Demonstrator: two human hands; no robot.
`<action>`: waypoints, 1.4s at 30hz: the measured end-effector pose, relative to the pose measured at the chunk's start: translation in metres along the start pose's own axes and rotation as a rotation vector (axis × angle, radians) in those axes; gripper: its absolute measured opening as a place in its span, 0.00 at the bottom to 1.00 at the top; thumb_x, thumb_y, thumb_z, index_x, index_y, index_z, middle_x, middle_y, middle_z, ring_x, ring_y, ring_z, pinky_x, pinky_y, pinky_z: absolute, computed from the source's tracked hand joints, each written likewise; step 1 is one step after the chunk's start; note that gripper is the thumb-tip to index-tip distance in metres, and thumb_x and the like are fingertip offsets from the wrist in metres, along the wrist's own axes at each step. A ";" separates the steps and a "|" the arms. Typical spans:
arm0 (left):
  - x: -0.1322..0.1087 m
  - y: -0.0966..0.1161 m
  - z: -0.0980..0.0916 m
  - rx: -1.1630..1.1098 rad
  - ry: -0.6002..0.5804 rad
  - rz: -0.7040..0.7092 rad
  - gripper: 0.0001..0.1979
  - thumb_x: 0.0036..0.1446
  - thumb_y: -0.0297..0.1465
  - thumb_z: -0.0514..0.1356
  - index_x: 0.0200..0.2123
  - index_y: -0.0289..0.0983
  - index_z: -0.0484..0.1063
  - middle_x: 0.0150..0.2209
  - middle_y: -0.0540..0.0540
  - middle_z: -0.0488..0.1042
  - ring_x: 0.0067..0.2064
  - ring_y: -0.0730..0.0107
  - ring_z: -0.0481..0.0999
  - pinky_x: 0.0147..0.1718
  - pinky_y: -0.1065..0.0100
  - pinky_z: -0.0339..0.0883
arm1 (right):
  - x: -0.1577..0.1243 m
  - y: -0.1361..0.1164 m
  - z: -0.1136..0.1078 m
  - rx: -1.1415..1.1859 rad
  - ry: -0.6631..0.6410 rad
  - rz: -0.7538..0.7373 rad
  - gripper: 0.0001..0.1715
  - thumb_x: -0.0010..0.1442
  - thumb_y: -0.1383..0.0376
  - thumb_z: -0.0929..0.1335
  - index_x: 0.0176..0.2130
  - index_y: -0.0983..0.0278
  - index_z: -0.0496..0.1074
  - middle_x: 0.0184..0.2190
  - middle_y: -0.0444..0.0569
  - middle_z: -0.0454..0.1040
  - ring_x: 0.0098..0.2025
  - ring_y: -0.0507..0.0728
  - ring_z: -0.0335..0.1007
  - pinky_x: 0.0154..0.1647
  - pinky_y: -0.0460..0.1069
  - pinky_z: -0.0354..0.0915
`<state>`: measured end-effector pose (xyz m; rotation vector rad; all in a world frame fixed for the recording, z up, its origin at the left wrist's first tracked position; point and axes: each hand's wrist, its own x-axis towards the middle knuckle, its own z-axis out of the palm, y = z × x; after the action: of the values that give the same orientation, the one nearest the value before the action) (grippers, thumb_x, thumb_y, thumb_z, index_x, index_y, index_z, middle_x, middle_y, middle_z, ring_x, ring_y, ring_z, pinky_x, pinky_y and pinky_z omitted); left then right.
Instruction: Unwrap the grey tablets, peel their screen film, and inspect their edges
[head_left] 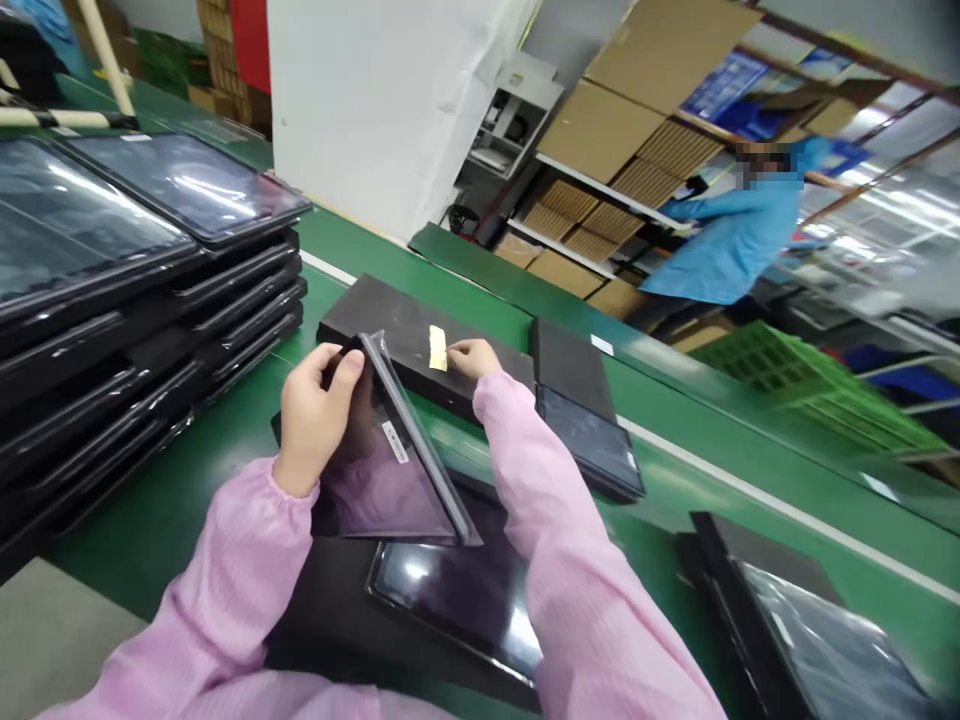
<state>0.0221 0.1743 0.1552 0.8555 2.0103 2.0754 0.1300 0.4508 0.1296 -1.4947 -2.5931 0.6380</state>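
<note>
My left hand (313,415) grips the upper corner of a dark glossy panel in clear film (386,485), tilted up, with a small white barcode label (394,441) on it. Farther forward, my right hand (474,357) has its fingers pinched at the edge of a pale yellow paper strip (438,348). That strip lies on a flat black box (382,318). Beneath the raised panel, another dark screen panel (457,585) rests in a black tray, partly hidden by my right sleeve.
Stacked black trays with film-covered panels (180,185) rise at the left. On the green bench (660,480), a black tray with a screen (589,440) sits beyond my right arm, and more trays (825,620) lie at right. A person in blue (720,240) stands by shelves of cartons.
</note>
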 end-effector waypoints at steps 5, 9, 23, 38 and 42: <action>0.000 0.000 0.002 -0.001 -0.019 0.032 0.20 0.56 0.43 0.58 0.20 0.40 0.55 0.21 0.51 0.65 0.27 0.70 0.67 0.26 0.69 0.60 | -0.061 -0.023 -0.032 0.199 0.192 -0.130 0.15 0.68 0.69 0.62 0.46 0.70 0.76 0.43 0.57 0.80 0.45 0.57 0.77 0.50 0.51 0.72; -0.001 0.000 0.004 -0.019 -0.041 0.060 0.21 0.56 0.43 0.58 0.20 0.40 0.54 0.20 0.51 0.63 0.26 0.70 0.67 0.26 0.69 0.61 | -0.150 -0.057 -0.045 0.465 0.071 -0.389 0.15 0.64 0.60 0.67 0.41 0.67 0.79 0.33 0.50 0.81 0.32 0.53 0.77 0.40 0.50 0.74; -0.012 0.004 0.002 -0.204 -0.215 0.197 0.28 0.63 0.54 0.53 0.22 0.38 0.61 0.19 0.53 0.57 0.22 0.73 0.54 0.23 0.66 0.51 | -0.260 -0.074 -0.020 0.893 -0.166 -0.502 0.11 0.58 0.66 0.70 0.41 0.66 0.81 0.33 0.51 0.82 0.30 0.52 0.76 0.32 0.45 0.74; -0.020 0.007 0.006 -0.075 -0.200 0.229 0.22 0.61 0.45 0.57 0.21 0.39 0.58 0.19 0.53 0.59 0.23 0.73 0.60 0.25 0.69 0.57 | -0.262 -0.058 -0.018 1.082 -0.357 -0.324 0.14 0.55 0.64 0.73 0.41 0.66 0.73 0.30 0.43 0.71 0.27 0.47 0.65 0.30 0.44 0.64; -0.022 0.007 0.007 -0.063 -0.214 0.256 0.20 0.62 0.43 0.57 0.22 0.39 0.59 0.19 0.54 0.59 0.23 0.73 0.60 0.25 0.69 0.57 | -0.259 -0.054 -0.018 1.121 -0.471 -0.271 0.18 0.54 0.63 0.73 0.45 0.65 0.71 0.35 0.44 0.70 0.30 0.48 0.65 0.33 0.45 0.63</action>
<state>0.0457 0.1690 0.1547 1.3212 1.7966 2.0525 0.2262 0.2142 0.2024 -0.6441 -1.8881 2.0811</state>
